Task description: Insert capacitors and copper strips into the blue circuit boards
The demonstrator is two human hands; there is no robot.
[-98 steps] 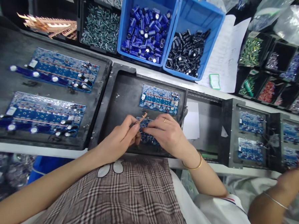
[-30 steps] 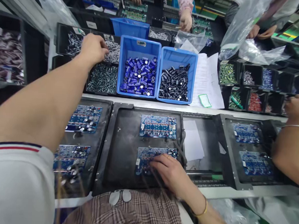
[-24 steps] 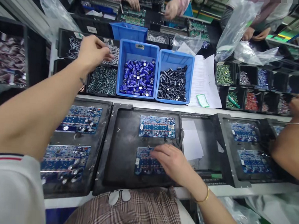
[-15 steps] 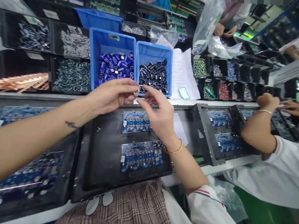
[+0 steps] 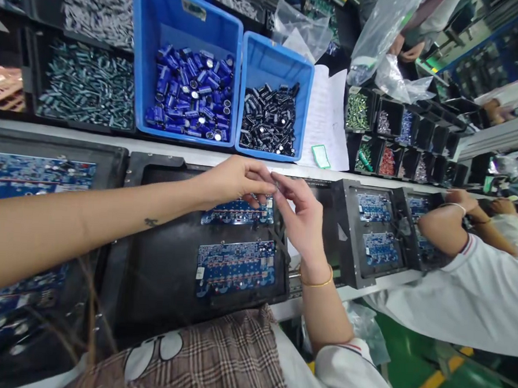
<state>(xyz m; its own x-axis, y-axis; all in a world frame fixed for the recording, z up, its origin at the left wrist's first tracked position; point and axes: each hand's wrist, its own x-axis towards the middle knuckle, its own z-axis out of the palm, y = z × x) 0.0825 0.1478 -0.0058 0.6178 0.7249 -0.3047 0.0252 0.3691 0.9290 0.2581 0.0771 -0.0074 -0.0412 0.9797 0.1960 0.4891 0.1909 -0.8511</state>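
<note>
My left hand (image 5: 237, 184) and my right hand (image 5: 299, 210) meet fingertip to fingertip above the upper blue circuit board (image 5: 236, 212). Both are closed in a pinch. Whatever sits between the fingers is too small and covered to name. Below them, the lower circuit board (image 5: 238, 268) lies flat in a black tray (image 5: 159, 270). Behind the hands stand two blue bins: the left bin (image 5: 144, 55) has blue capacitors (image 5: 195, 92) in it, the right bin (image 5: 305, 98) black capacitors (image 5: 269, 116).
Trays with more boards lie at left (image 5: 38, 171) and right (image 5: 376, 223). Black boxes of small parts (image 5: 91, 84) line the back. Printed papers (image 5: 328, 111) lie beside the bins. A co-worker's arm (image 5: 442, 229) reaches in at right.
Both hands have moved right in the view, still together, now over the upper board. A small silvery piece seen at the fingertips before is now hidden. The camera view has shifted.
</note>
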